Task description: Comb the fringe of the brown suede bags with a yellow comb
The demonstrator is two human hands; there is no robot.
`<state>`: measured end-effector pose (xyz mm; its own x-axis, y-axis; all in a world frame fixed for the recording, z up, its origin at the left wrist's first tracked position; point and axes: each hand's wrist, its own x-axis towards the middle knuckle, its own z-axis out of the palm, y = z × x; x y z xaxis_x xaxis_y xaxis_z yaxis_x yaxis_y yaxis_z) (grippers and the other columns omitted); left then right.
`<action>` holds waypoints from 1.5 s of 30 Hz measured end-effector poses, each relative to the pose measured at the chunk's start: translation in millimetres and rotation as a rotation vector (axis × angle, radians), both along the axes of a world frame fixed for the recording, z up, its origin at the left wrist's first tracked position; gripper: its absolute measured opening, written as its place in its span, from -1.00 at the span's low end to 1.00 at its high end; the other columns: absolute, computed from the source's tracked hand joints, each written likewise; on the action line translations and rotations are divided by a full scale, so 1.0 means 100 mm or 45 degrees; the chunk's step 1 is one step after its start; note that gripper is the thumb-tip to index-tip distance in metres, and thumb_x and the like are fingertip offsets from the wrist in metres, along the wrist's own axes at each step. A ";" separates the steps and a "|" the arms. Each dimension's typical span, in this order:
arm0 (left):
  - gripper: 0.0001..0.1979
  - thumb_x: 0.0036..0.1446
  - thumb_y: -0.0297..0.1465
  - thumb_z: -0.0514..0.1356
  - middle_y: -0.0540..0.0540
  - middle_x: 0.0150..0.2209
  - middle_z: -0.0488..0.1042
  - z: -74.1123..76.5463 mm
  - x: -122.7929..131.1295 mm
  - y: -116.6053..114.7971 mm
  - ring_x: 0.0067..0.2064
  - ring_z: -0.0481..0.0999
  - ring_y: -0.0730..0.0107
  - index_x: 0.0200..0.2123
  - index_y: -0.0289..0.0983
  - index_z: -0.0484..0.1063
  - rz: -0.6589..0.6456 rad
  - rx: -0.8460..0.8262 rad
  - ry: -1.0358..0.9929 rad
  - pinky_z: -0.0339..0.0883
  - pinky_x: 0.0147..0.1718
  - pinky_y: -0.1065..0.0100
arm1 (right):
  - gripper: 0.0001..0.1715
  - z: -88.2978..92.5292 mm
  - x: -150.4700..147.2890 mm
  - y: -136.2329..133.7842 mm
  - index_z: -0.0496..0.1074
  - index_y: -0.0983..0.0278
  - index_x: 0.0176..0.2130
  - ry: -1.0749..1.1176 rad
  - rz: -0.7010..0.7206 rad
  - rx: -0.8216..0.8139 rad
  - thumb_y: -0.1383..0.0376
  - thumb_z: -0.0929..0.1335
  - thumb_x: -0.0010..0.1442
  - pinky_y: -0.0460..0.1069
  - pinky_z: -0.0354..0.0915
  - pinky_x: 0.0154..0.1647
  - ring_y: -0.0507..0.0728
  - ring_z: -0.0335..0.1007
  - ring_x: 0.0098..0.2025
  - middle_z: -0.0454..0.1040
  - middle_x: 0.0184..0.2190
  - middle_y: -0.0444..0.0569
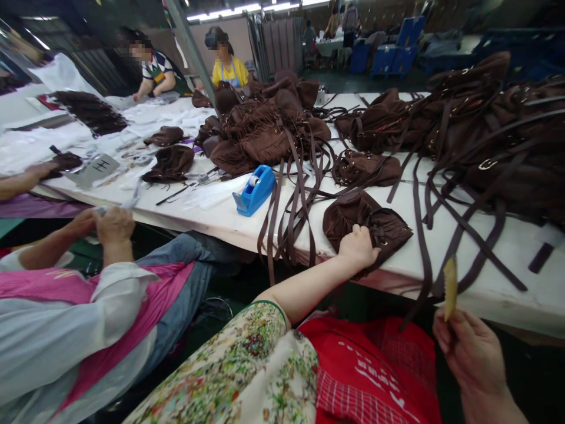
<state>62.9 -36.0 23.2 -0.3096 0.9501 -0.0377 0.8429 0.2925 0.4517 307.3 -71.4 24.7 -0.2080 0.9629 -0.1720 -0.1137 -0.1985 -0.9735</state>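
Note:
My left hand (358, 247) rests on a small dark brown bag (348, 215) at the front edge of the white table (212, 221); its fingers are bent against the bag's gathered top. Off the table's edge at the lower right, my right hand (470, 347) pinches a thin yellowish piece with a jagged edge (450, 288), held upright. Behind the bag lies another brown bag with metal rings (366, 169). Long brown straps (295, 218) hang over the table edge to the left of my left hand.
A blue tape dispenser (255, 190) stands left of the straps. Brown fringed bags (269, 129) are heaped behind it, and a larger pile (507, 147) covers the right side. A co-worker in a pink apron (145, 318) sits close on the left. Two people work across the table.

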 end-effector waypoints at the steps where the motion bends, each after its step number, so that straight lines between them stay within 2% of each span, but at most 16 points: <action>1: -0.48 0.15 -0.08 0.15 -0.30 -0.04 0.33 0.00 -0.02 0.03 -0.10 0.50 0.06 -0.02 -0.40 0.40 -0.040 -0.039 0.013 0.39 -0.15 0.18 | -0.70 -0.02 -0.01 0.01 0.48 0.24 -0.39 -0.022 0.017 -0.018 0.08 0.50 0.01 -0.19 0.00 -0.82 -0.06 0.09 -0.74 0.23 -0.74 -0.20; 3: -0.56 0.16 -0.09 0.14 -0.26 -0.05 0.35 -0.01 -0.11 0.06 -0.08 0.49 0.08 -0.12 -0.34 0.49 -0.194 -0.079 0.005 0.38 -0.13 0.21 | -0.67 -0.08 -0.04 0.01 0.48 0.24 -0.37 -0.054 0.038 -0.029 0.07 0.51 -0.01 -0.19 0.00 -0.81 -0.06 0.08 -0.75 0.23 -0.75 -0.21; 6: -0.67 0.08 -0.15 0.23 -0.15 -0.12 0.43 -0.01 -0.31 0.00 -0.07 0.47 0.19 -0.20 -0.26 0.52 -0.459 -0.057 -0.120 0.32 -0.12 0.32 | -0.67 -0.11 -0.08 0.02 0.46 0.24 -0.38 -0.074 0.042 -0.004 0.06 0.50 0.00 -0.19 0.00 -0.80 -0.07 0.08 -0.75 0.23 -0.75 -0.22; 10: -0.76 0.09 -0.22 0.25 0.00 -0.31 0.48 0.03 -0.51 -0.27 -0.24 0.46 0.43 -0.28 -0.28 0.45 -0.685 -0.045 -0.478 0.26 -0.26 0.47 | -0.67 -0.09 -0.10 0.12 0.44 0.24 -0.37 -0.106 0.009 0.050 0.04 0.47 0.06 -0.17 0.00 -0.79 -0.07 0.09 -0.73 0.24 -0.71 -0.23; 13: -0.79 0.12 -0.25 0.22 0.01 -0.37 0.46 0.02 -0.54 -0.57 -0.32 0.42 0.48 -0.37 -0.29 0.40 -0.703 0.016 -0.537 0.21 -0.31 0.48 | -0.64 -0.09 -0.13 0.22 0.43 0.22 -0.36 -0.274 0.006 0.143 -0.01 0.43 0.09 -0.14 0.01 -0.77 -0.05 0.09 -0.72 0.24 -0.69 -0.23; 16: -0.85 0.10 -0.32 0.23 -0.03 -0.35 0.46 -0.03 -0.51 -0.87 -0.31 0.41 0.46 -0.37 -0.29 0.40 -0.667 0.099 -0.457 0.21 -0.29 0.46 | -0.58 -0.12 -0.24 0.34 0.43 0.21 -0.34 -0.629 0.103 0.270 -0.09 0.38 0.12 -0.09 0.14 -0.70 0.01 0.21 -0.67 0.32 -0.65 -0.19; 19: -0.86 0.11 -0.33 0.23 -0.06 -0.32 0.48 -0.07 -0.49 -1.11 -0.29 0.41 0.44 -0.34 -0.29 0.43 -0.660 0.088 -0.465 0.23 -0.27 0.44 | -0.54 -0.15 -0.44 0.48 0.48 0.21 -0.26 -1.008 0.202 0.554 -0.11 0.30 0.18 -0.03 0.26 -0.52 0.12 0.39 -0.55 0.44 -0.59 -0.11; 23: -0.87 0.11 -0.33 0.23 -0.05 -0.32 0.49 -0.08 -0.49 -1.29 -0.28 0.43 0.43 -0.35 -0.29 0.44 -0.637 0.043 -0.481 0.25 -0.26 0.44 | -0.53 -0.17 -0.85 0.66 0.51 0.23 -0.17 -1.290 0.208 0.969 -0.03 0.23 0.25 0.00 0.19 -0.46 0.19 0.45 -0.42 0.56 -0.41 0.03; 27: -0.86 0.12 -0.31 0.22 -0.04 -0.34 0.50 -0.08 -0.53 -1.36 -0.28 0.44 0.43 -0.37 -0.29 0.43 -0.589 0.063 -0.458 0.25 -0.27 0.44 | -0.53 -0.19 -1.19 0.76 0.51 0.27 -0.16 -1.431 0.186 1.163 0.03 0.19 0.29 0.00 0.07 -0.51 0.15 0.38 -0.50 0.57 -0.39 0.07; 31: -0.82 0.14 -0.29 0.20 -0.05 -0.36 0.47 -0.04 -0.63 -1.37 -0.33 0.41 0.45 -0.38 -0.30 0.41 -0.471 0.154 -0.439 0.26 -0.30 0.44 | -0.55 -0.23 -1.25 0.78 0.51 0.21 -0.22 -1.599 0.288 1.246 0.00 0.21 0.29 -0.02 -0.03 -0.54 0.13 0.36 -0.53 0.57 -0.41 0.01; 34: -0.81 0.17 -0.29 0.17 -0.06 -0.35 0.46 0.04 -0.75 -1.29 -0.32 0.40 0.45 -0.36 -0.31 0.41 -0.334 0.252 -0.475 0.28 -0.27 0.43 | -0.53 -0.27 -1.16 0.77 0.50 0.18 -0.30 -1.667 0.467 1.305 -0.07 0.21 0.27 -0.02 -0.04 -0.54 0.14 0.38 -0.53 0.54 -0.49 -0.04; 38: -0.79 0.21 -0.30 0.13 -0.10 -0.23 0.49 0.19 -0.93 -0.98 -0.20 0.43 0.42 -0.24 -0.32 0.46 -0.280 0.367 -0.636 0.31 -0.16 0.40 | -0.51 -0.27 -1.02 0.72 0.47 0.15 -0.35 -1.680 0.723 1.419 -0.11 0.20 0.26 -0.03 -0.04 -0.53 0.15 0.42 -0.51 0.55 -0.49 -0.07; 41: -0.69 0.27 -0.32 0.04 -0.10 -0.20 0.49 0.23 -1.02 -0.68 -0.22 0.44 0.45 -0.04 -0.33 0.44 -0.322 0.313 -0.870 0.31 -0.14 0.39 | -0.52 -0.24 -0.95 0.66 0.43 0.16 -0.44 -1.612 0.898 1.458 -0.09 0.23 0.25 -0.03 -0.02 -0.53 0.13 0.41 -0.51 0.54 -0.50 -0.07; 43: -0.61 0.31 -0.30 -0.02 -0.08 -0.27 0.49 0.22 -1.05 -0.52 -0.28 0.43 0.49 0.07 -0.35 0.39 -0.356 0.205 -1.035 0.31 -0.18 0.41 | -0.50 -0.23 -0.90 0.62 0.39 0.18 -0.51 -1.480 0.977 1.349 -0.10 0.25 0.22 -0.04 0.03 -0.53 0.10 0.36 -0.55 0.48 -0.57 -0.09; 45: -0.58 0.33 -0.29 -0.04 -0.07 -0.31 0.48 0.21 -1.07 -0.41 -0.29 0.42 0.49 0.09 -0.37 0.39 -0.398 0.127 -1.143 0.30 -0.19 0.42 | -0.48 -0.25 -0.85 0.58 0.38 0.20 -0.53 -1.238 1.064 1.072 -0.11 0.26 0.20 -0.06 0.07 -0.55 0.06 0.29 -0.59 0.41 -0.64 -0.13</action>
<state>-44.3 -77.5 43.8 0.0639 0.9966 -0.0518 0.2032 0.0378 0.9784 222.5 -13.2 -0.2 -0.8555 0.5164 -0.0390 0.4737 0.7498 -0.4620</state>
